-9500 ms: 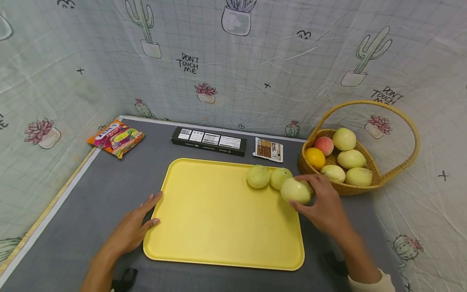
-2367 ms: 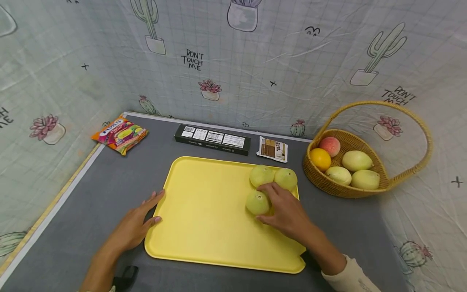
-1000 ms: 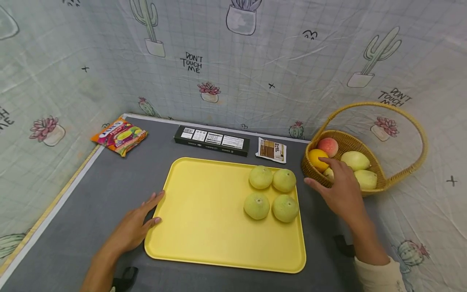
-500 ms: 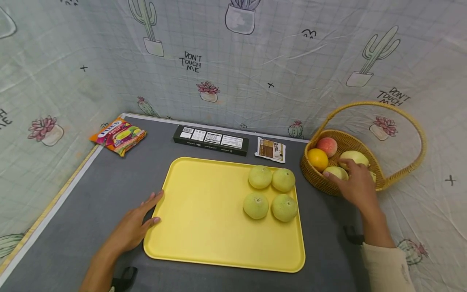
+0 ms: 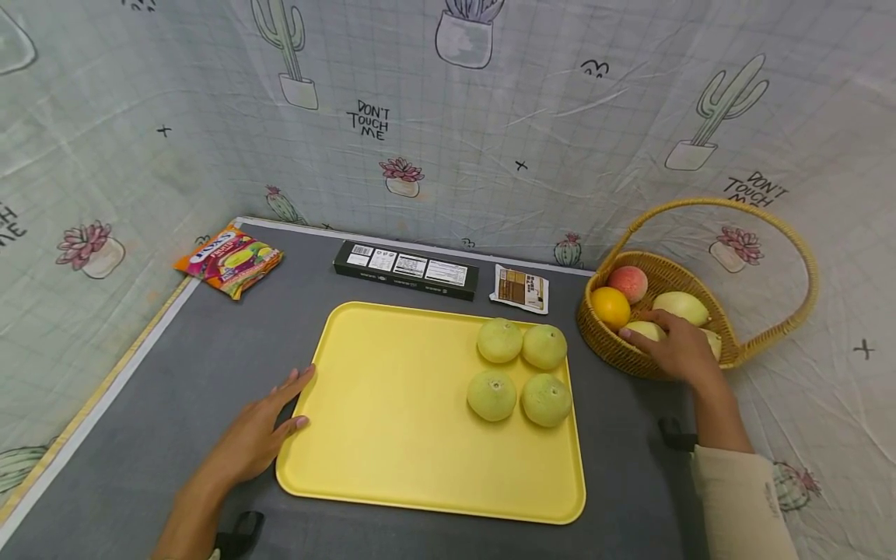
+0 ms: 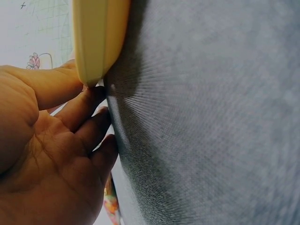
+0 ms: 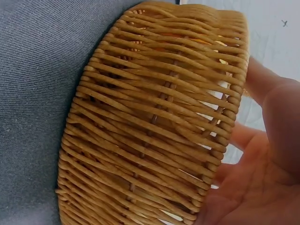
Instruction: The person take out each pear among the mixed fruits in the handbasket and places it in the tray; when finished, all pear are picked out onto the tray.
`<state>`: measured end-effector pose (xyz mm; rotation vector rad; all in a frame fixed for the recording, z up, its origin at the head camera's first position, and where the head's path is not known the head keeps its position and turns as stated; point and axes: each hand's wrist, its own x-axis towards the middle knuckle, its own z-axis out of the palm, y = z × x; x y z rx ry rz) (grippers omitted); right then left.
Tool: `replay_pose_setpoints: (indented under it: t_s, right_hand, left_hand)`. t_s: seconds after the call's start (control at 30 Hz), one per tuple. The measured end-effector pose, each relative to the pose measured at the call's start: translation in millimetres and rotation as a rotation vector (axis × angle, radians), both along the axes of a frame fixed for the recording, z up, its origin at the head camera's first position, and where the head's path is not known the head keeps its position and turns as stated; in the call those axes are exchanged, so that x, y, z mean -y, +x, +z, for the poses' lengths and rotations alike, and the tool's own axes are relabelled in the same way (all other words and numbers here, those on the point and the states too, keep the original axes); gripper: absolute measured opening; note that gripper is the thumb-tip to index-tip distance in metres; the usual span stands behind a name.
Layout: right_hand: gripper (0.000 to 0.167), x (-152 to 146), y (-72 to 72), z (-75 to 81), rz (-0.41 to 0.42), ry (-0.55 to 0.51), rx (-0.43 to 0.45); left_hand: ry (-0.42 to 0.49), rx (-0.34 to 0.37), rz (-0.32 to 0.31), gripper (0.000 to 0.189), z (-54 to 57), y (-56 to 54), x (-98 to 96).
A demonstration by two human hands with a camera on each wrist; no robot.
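My left hand (image 5: pixel 255 435) rests at the left edge of the yellow tray (image 5: pixel 392 412), thumb and fingers loosely extended against the rim. In the left wrist view the thumb touches the tray's rim, with the other fingers down by the table. My right hand (image 5: pixel 684 351) reaches into the wicker basket (image 5: pixel 616 354), thumb and fingers around a pale green melon (image 5: pixel 648 330) that they partly cover. Basket weave hides that grip in the right wrist view. An orange (image 5: pixel 610 307), a peach (image 5: pixel 628 284) and more pale melons (image 5: pixel 681 308) lie beside it. Several round melons (image 5: pixel 492 395) sit at the tray's right side.
Behind the tray lie a flat black box (image 5: pixel 406 268) and a small white-and-brown packet (image 5: pixel 520 288). An orange candy bag (image 5: pixel 231 260) is at the far left. The basket's tall handle (image 5: pixel 812 272) arches up at the right, near the patterned cloth backdrop (image 5: pixel 518 117).
Melons went from the basket to the tray, into two rows. My right hand left the tray, entered the basket and settled lower around a melon. My left hand stayed put.
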<state>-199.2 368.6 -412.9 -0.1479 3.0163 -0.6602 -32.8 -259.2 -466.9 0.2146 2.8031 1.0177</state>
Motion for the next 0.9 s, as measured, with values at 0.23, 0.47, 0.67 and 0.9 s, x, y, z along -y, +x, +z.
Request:
replay_pose_setpoints:
  t_s: [0.23,0.47,0.67,0.9]
  right_hand:
    - [0.071,-2.1,-4.1,2.6,0.028,-0.041,0.067]
    - [0.07,-5.4,-4.3,-0.3,-0.007,-0.066,0.057]
    - [0.071,-5.3,-1.8,-1.0,-0.06,-0.093,0.043]
    - [0.065,-8.2,2.4,0.0,-0.135,-0.208,0.022]
  left_hand:
    - [0.006,0.014,0.004,0.083,0.0,0.3,0.0]
    - [0.005,0.014,0.003,0.083,-0.1,0.5,0.2]
    - [0.0,0.016,0.004,0.083,-0.1,0.2,0.0]
    - [0.002,0.012,0.002,0.083,-0.5,0.4,0.4]
